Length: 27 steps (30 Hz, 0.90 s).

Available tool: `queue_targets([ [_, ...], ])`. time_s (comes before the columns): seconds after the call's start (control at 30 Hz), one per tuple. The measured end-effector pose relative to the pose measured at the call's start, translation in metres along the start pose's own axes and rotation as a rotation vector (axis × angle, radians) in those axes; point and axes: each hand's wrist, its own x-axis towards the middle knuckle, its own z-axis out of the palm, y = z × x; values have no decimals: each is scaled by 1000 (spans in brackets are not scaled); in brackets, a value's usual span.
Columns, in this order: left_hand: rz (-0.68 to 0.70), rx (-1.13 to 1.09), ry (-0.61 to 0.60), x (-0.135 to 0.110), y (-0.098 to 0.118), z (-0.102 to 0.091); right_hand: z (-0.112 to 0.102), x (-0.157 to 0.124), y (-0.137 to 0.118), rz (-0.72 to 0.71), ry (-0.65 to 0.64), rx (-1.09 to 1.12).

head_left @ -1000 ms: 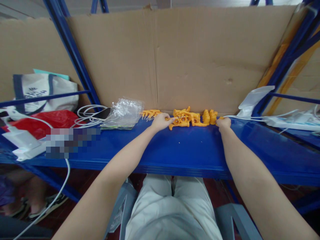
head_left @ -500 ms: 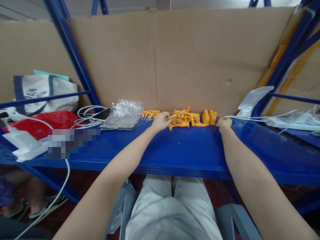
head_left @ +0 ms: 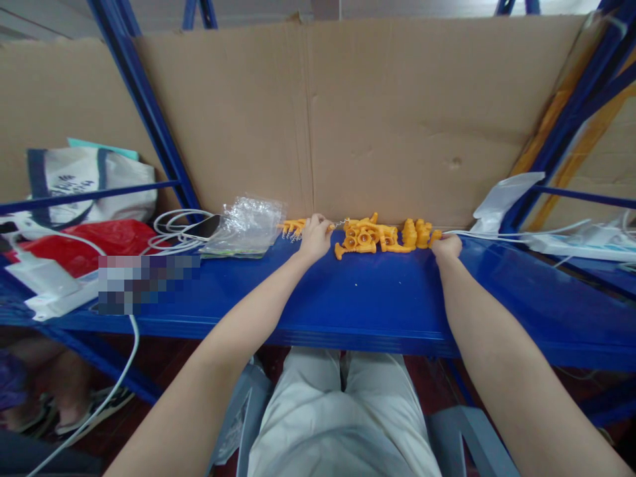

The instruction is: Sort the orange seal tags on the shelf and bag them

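A pile of small orange plastic parts (head_left: 370,237) lies at the back of the blue shelf (head_left: 348,298), against the cardboard. My left hand (head_left: 315,235) is closed at the pile's left end, pinching a small orange piece with a short metal chain (head_left: 338,224). More orange pieces (head_left: 293,227) lie just left of that hand. My right hand (head_left: 446,246) is closed at the pile's right end, holding an orange piece (head_left: 435,234) beside two upright orange figures (head_left: 416,233).
A crumpled clear plastic bag (head_left: 246,225), a phone with white cables (head_left: 186,228), a red bag (head_left: 99,242) and a tote bag (head_left: 84,179) sit left. A white power strip (head_left: 576,245) and cables lie right. Blue rack posts (head_left: 144,106) flank the cardboard wall (head_left: 387,112).
My left hand has drawn back leftward from the pile, lifting a chained orange piece. My right hand has shifted slightly and raised its orange piece.
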Motion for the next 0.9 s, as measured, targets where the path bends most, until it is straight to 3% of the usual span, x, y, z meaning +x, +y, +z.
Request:
queue_targets([
  [0.1,-20,-2,47,1,0,-3,-1,-2,-4,149,0,35],
  [0.23,-61,-38,-2,3,3,-5,2,-1,-5,186,24,77],
  [0.6,-156,-95,-136,2,11,-13,7,2,-6,152,-35,83],
  [0.9,-122,-100,-79,2,2,-5,-4,-11,-20,147,-32,40],
])
